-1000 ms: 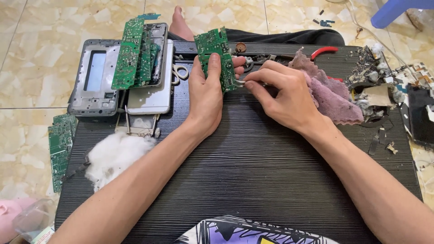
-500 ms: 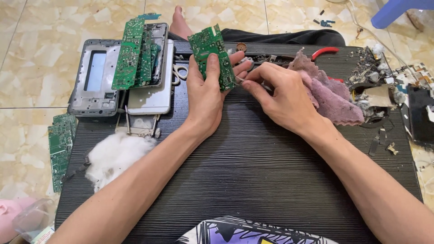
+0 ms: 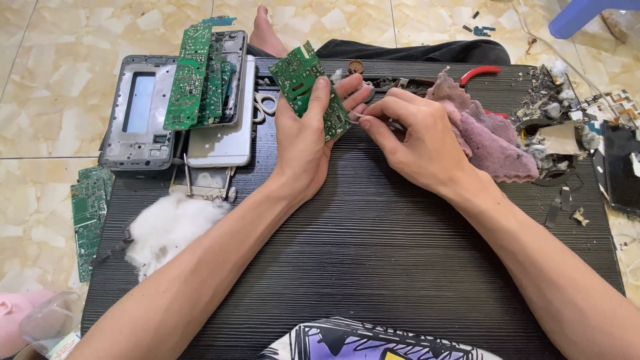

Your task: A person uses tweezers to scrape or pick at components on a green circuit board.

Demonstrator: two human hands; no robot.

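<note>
My left hand (image 3: 305,143) grips a small green circuit board (image 3: 301,75), held tilted above the far half of the black ridged table (image 3: 373,253). My right hand (image 3: 417,137) is closed around a thin pale stick, perhaps a cotton swab (image 3: 360,117), whose tip touches the board's right edge. Both hands meet near the table's back middle. What lies under the board is hidden by my fingers.
A purple-pink cloth (image 3: 490,137) and red-handled pliers (image 3: 481,71) lie right of my hands. Green boards (image 3: 190,77) sit on grey phone frames (image 3: 143,117) at back left. A cotton wad (image 3: 170,227), another board (image 3: 88,213), scrap parts (image 3: 567,120) and scissors (image 3: 265,105) are around.
My left hand has lifted and tilted the green board slightly toward the back left. My right hand has shifted a little with its stick against the board's edge.
</note>
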